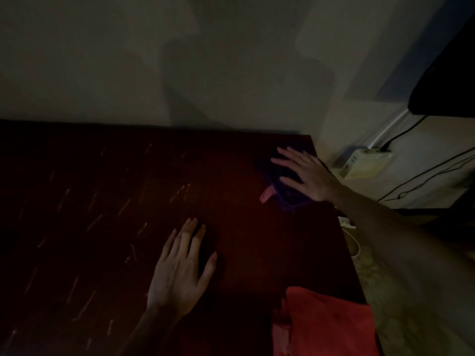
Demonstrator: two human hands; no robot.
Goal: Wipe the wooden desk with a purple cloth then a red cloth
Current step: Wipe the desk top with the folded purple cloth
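Observation:
The dark wooden desk (102,227) fills the lower left and shows pale scratch marks. A folded purple cloth (288,199), with a pink tag at its near corner, lies by the desk's far right corner. My right hand (303,173) presses flat on top of it, fingers spread. Palm down on the bare wood near the middle rests my left hand (180,268), holding nothing. A red cloth (323,325) lies at the desk's near right corner and hangs partly over the edge. The room is dim.
A wall runs along the desk's far edge. To the right, beyond the desk edge, a white power adapter (365,163) sits with black cables. A dark object (447,80) juts in at the upper right. Patterned fabric lies below the right edge.

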